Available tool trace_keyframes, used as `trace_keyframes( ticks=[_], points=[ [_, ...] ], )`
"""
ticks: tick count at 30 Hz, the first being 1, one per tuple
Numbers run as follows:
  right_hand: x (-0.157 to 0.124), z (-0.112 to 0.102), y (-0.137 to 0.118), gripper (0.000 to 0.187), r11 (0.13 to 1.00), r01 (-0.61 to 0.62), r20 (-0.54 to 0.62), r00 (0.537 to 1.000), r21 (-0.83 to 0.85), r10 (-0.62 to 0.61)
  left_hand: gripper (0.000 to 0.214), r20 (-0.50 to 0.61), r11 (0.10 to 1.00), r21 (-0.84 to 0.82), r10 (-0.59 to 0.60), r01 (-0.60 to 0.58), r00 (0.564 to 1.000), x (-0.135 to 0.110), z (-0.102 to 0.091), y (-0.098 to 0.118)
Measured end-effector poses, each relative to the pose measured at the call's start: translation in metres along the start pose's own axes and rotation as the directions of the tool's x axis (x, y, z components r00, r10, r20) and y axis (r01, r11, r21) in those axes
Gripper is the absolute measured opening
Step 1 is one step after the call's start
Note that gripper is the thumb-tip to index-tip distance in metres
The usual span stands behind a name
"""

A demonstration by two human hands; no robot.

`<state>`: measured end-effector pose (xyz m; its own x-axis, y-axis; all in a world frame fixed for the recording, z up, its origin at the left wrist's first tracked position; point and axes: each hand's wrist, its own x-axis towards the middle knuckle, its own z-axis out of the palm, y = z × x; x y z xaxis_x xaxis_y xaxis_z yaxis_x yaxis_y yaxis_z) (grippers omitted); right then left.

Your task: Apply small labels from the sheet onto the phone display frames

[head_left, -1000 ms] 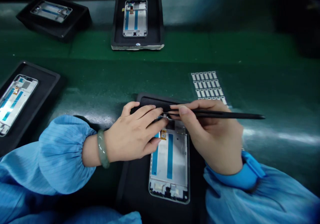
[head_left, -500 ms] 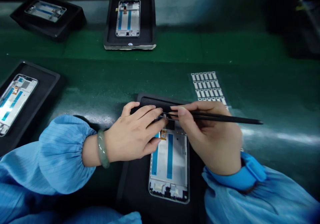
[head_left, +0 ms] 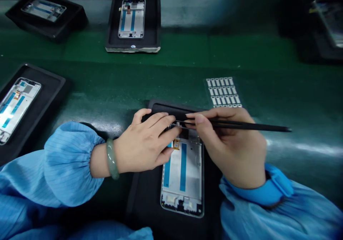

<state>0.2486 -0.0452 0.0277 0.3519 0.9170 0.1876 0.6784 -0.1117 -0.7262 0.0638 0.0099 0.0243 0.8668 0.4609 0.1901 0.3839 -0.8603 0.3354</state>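
A phone frame (head_left: 192, 172) with blue strips and an orange flex cable (head_left: 176, 144) lies in a black foam tray (head_left: 144, 193) in front of me. My left hand (head_left: 147, 143) rests over its upper left part, fingers stretched and apart, fingertips at the top edge. Black tweezers (head_left: 246, 125) are pinched in my right hand (head_left: 233, 147), held nearly level. Their tips point left and meet the top of the frame beside my left fingertips. Whether anything small sits between the tips, I cannot tell.
A sheet of small white stickers (head_left: 223, 91) lies on the green bench (head_left: 112, 83) beyond my right hand. Other phone frames sit in black trays at the left (head_left: 20, 104), far left (head_left: 44, 9), back (head_left: 131, 18) and far right (head_left: 332, 22).
My right hand and the tweezers have shifted slightly to the right. My left hand stays at the frame's top. The background trays appear a little further left as the view turns.
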Motion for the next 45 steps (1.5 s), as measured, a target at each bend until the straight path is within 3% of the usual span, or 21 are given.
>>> trace_keyframes(
  ticks=[6, 14, 17, 22, 32, 38, 45],
  points=[
    [0.002, -0.004, -0.001, 0.018, 0.998, 0.055, 0.018, 0.998, -0.015, -0.054, 0.035, -0.007, 1.0, 0.003, 0.001, -0.001, 1.0, 0.001, 0.001, 0.001],
    [0.008, -0.008, -0.003, 0.005, 0.942, 0.303, 0.096, 0.952, -0.142, -0.291, 0.035, -0.02, 1.0, -0.005, 0.008, -0.008, 1.0, 0.003, 0.002, 0.001],
    [0.006, -0.007, 0.001, 0.006, 0.967, 0.226, 0.075, 0.973, -0.117, -0.218, 0.035, -0.019, 1.0, -0.005, 0.002, -0.002, 1.0, 0.003, 0.003, 0.002],
    [0.001, -0.003, 0.01, 0.016, 0.981, -0.058, 0.005, 0.998, 0.183, 0.058, 0.035, 0.002, 1.0, -0.002, -0.003, 0.003, 1.0, 0.003, 0.003, 0.003],
    [0.0, 0.0, 0.006, 0.015, 0.999, 0.035, -0.012, 0.999, 0.033, -0.035, 0.034, -0.001, 1.0, 0.007, -0.004, 0.004, 1.0, 0.003, 0.001, 0.004],
    [0.008, -0.001, 0.003, 0.009, 0.974, 0.219, 0.012, 0.976, -0.048, -0.219, 0.034, 0.003, 1.0, 0.0, 0.0, 0.0, 1.0, 0.004, 0.001, 0.003],
    [0.01, -0.001, 0.004, 0.014, 0.997, 0.075, 0.021, 0.997, -0.033, -0.074, 0.033, 0.012, 1.0, -0.004, 0.001, -0.001, 1.0, 0.004, 0.001, 0.003]
  ],
)
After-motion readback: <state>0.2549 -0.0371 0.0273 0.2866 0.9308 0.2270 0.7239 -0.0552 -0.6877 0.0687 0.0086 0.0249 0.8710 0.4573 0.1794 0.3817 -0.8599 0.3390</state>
